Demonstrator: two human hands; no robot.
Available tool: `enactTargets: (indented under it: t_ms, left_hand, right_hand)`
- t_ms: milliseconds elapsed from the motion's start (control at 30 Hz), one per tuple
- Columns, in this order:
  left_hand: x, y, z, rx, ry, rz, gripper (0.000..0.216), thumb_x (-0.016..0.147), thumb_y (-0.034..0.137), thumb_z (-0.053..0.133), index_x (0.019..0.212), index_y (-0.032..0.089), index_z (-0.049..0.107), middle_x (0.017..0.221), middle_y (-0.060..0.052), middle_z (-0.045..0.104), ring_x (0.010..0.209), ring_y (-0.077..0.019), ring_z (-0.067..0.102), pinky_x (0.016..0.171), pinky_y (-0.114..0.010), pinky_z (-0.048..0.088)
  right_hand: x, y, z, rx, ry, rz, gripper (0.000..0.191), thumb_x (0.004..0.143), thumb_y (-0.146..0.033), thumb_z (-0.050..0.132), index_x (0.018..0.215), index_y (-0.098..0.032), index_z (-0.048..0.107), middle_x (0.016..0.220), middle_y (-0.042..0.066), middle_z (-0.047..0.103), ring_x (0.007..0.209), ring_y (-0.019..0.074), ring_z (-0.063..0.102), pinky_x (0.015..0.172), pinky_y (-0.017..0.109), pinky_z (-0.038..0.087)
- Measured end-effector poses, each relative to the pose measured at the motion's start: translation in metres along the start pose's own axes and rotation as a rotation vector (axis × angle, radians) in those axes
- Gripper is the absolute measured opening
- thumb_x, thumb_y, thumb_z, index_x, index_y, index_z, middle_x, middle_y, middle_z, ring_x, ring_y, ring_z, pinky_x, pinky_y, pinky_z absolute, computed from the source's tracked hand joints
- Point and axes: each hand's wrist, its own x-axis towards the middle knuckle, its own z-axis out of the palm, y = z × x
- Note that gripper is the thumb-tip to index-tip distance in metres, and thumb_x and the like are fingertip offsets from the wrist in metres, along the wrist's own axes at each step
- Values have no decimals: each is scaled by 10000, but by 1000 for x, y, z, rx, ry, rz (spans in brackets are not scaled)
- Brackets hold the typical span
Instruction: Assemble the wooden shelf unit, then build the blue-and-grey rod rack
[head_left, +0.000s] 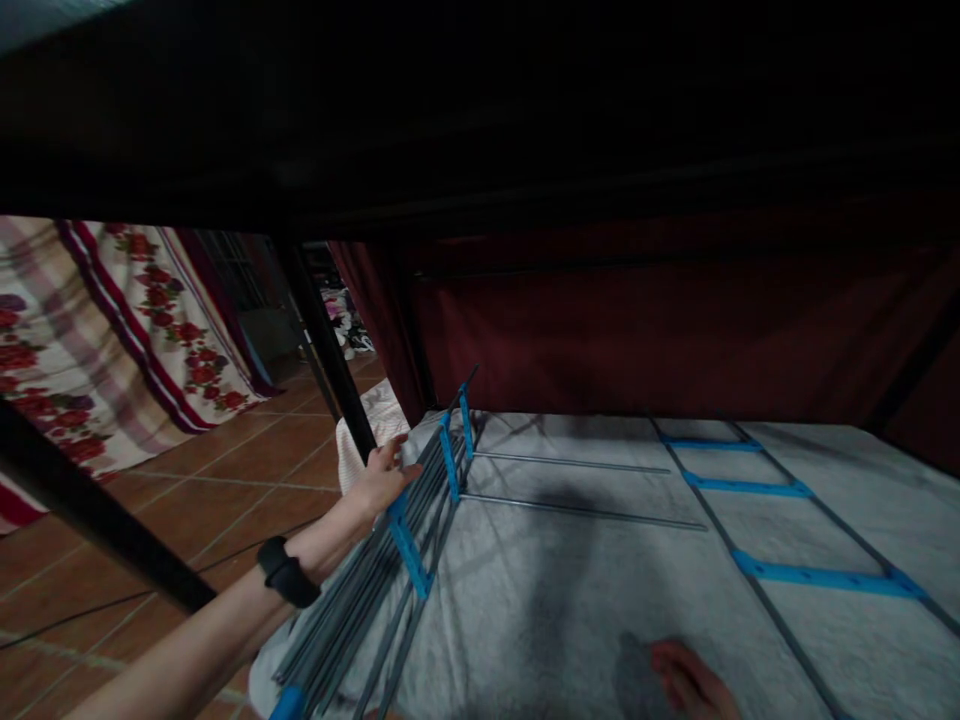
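Observation:
My left hand reaches to the near end of a frame of grey rods and blue connectors that stands on edge. Its fingers are spread, over the top of a blue connector; whether they touch it I cannot tell. Two more blue connectors stand farther along the frame. Beside and under it lies a bundle of loose grey rods. Two thin rods stick out from the frame to the right. My right hand, partly cut off at the bottom edge, is low over the bedding with its fingers curled and nothing visible in them.
A ladder-like frame with blue crosspieces lies flat at right on the grey blanket. Black posts and a dark surface overhead enclose the space. Dark red curtain hangs behind; tiled floor is at left.

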Motion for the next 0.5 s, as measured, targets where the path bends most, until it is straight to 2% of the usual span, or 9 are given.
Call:
enactTargets:
  t_ms: [100,167,233,333,400,500]
  left_hand:
    - [-5,24,18,130,-27,234,622,725,240,696,1332,184,571,1334,-113,500,1242,-282,511,1053,-393,412]
    - [-10,37,47,161,-98,379,615,742,247,661,1345,190,556,1371,-99,460,1300,-274,457,1105,-393,361]
    - [-16,47,86,171,-216,455,628,748,253,646,1361,170,537,1384,-107,435,1323,-276,431,1123,-399,338]
    - [-28,53,154,173,-418,432,644,741,248,650,1364,141,528,1396,-138,414,1309,-282,443,1094,-385,366]
    - [-37,51,196,164,-497,396,649,731,217,652,1362,142,524,1412,-153,407,1281,-267,463,1070,-361,386]
    - [-51,37,240,112,-560,316,638,734,213,653,1355,152,523,1442,-164,401,1192,-239,524,990,-330,443]
  right_hand:
    - [9,12,-39,-190,142,-179,338,707,-508,512,867,-308,734,1033,128,749,1002,332,702,911,450,552]
    - [14,7,-59,-375,282,-328,361,759,-435,484,966,-263,724,1120,134,714,1101,327,662,1013,463,494]
    - [17,-3,-73,-576,439,-400,396,797,-371,452,1054,-205,703,1162,159,676,1128,329,631,1044,467,462]
    - [19,-17,-86,-842,582,-364,427,853,-299,414,1138,-112,671,1164,204,644,1080,334,613,1000,470,471]
    - [18,-21,-94,-956,623,-310,420,873,-257,414,1176,-91,653,1148,203,642,1050,322,606,968,453,477]
    - [15,-18,-106,-1050,659,-219,410,887,-220,437,1230,-100,626,1160,186,636,1059,306,597,943,420,471]
